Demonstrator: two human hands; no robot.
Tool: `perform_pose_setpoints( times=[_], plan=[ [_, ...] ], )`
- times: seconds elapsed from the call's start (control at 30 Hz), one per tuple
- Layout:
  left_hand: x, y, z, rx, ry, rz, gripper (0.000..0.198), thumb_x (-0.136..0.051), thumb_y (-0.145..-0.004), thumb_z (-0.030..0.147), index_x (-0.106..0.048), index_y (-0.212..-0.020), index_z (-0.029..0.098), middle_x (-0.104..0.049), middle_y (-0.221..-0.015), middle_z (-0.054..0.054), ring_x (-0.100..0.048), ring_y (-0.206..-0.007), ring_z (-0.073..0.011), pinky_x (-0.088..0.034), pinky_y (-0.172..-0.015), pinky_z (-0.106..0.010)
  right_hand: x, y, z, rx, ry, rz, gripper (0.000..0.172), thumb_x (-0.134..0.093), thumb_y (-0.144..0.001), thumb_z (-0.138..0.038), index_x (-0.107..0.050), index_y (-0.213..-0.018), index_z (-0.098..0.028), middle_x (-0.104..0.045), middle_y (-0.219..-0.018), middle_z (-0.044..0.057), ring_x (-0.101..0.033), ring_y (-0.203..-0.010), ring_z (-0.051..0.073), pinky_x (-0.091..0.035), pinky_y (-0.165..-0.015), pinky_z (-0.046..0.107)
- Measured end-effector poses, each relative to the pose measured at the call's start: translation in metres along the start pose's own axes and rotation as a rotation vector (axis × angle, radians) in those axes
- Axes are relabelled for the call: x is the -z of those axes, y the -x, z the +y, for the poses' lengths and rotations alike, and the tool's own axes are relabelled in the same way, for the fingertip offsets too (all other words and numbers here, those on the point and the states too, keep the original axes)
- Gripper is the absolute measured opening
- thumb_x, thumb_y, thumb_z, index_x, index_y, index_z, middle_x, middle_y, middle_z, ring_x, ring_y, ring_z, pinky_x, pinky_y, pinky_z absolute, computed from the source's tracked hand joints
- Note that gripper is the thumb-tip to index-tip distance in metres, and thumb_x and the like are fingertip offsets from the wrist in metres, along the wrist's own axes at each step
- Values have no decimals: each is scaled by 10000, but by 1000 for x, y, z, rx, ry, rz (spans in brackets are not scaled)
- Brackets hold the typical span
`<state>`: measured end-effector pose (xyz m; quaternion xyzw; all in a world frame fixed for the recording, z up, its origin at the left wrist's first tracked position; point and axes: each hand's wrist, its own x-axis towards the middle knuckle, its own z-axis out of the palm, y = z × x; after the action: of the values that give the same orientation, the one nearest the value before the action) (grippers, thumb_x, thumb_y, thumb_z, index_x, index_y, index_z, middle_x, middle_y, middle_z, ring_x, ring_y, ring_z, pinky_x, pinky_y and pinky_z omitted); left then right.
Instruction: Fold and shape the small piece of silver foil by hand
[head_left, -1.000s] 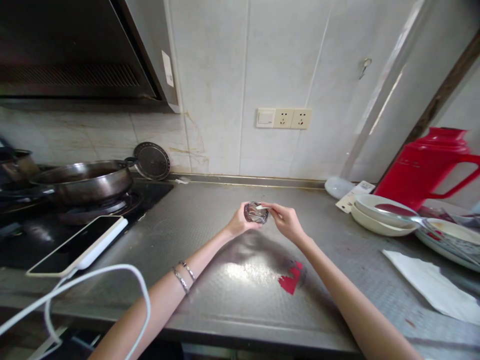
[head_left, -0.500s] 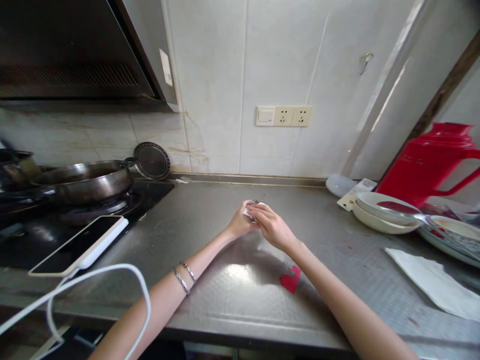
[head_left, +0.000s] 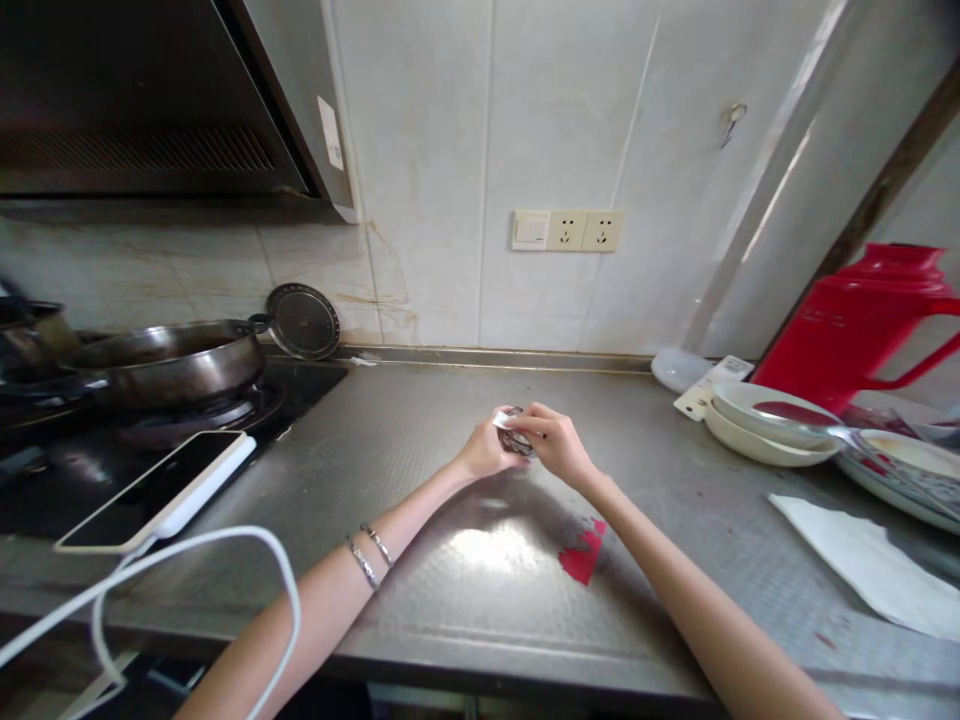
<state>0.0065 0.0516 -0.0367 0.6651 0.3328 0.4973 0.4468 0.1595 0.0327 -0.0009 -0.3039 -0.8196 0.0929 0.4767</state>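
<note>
Above the middle of the steel counter, my left hand is wrapped round a small round, shiny, dark-patterned object. It looks like a little glass, but its kind is not clear. My right hand pinches a small piece of white tissue against the object's upper side. Part of the object is hidden behind the fingers of both hands. Two bracelets circle my left forearm. A torn red patch shows on the counter below my right wrist.
On the left, a phone with a white cable lies by the stove, where a steel pan stands. To the right are stacked bowls, a red thermos jug and a white paper sheet. Wall sockets sit behind.
My right hand has lifted from covering the object to pinching the tissue at its top. More of the dark-patterned object now shows between the hands. My left hand stays nearly in place.
</note>
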Motion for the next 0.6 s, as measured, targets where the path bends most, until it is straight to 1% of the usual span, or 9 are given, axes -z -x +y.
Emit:
perform_pose_setpoints(
  times=[0.1,0.2,0.3,0.4,0.5,0.6],
  plan=[
    [-1,2,4,-25,-33,-33,869,-840,-445,76,-478,-1231,161,-651,-1039,-85,-628,-981,-260,-484,-904,-401,0,1,3,6,23,31,259,-490,-895,-209,-743,-927,-258,-614,-804,38,-598,-720,151,-497,-663,260],
    [-1,2,6,-53,-84,-63,849,-837,-462,100,-474,-1227,161,-636,-1064,-89,-622,-978,-251,-485,-895,-393,1,1,4,39,94,61,293,-460,-901,-188,-740,-944,-262,-601,-802,50,-587,-737,165,-495,-677,278],
    [0,3,7,-59,-121,-84,775,-833,-480,117,-500,-1178,161,-635,-1022,-79,-623,-934,-231,-492,-860,-379,4,2,6,67,204,45,336,-424,-891,-133,-727,-970,-256,-579,-816,56,-561,-760,172,-490,-684,285],
    [0,3,8,-51,-138,-64,708,-844,-480,147,-533,-1115,156,-634,-950,-61,-622,-877,-213,-494,-830,-366,8,2,7,96,315,36,375,-398,-873,-88,-708,-1005,-251,-559,-830,60,-534,-802,184,-484,-705,290],
    [0,4,11,-48,-137,-47,739,-857,-466,160,-534,-1131,162,-640,-938,-56,-623,-868,-215,-487,-846,-376,12,1,7,82,377,34,365,-411,-865,-92,-703,-1006,-259,-550,-835,64,-521,-824,197,-484,-722,297],
    [0,5,14,-33,-146,-50,808,-854,-471,155,-505,-1200,162,-652,-990,-76,-628,-918,-238,-472,-891,-403,13,0,6,39,394,20,363,-420,-848,-89,-711,-984,-258,-548,-831,66,-528,-807,197,-485,-719,292]
  ],
)
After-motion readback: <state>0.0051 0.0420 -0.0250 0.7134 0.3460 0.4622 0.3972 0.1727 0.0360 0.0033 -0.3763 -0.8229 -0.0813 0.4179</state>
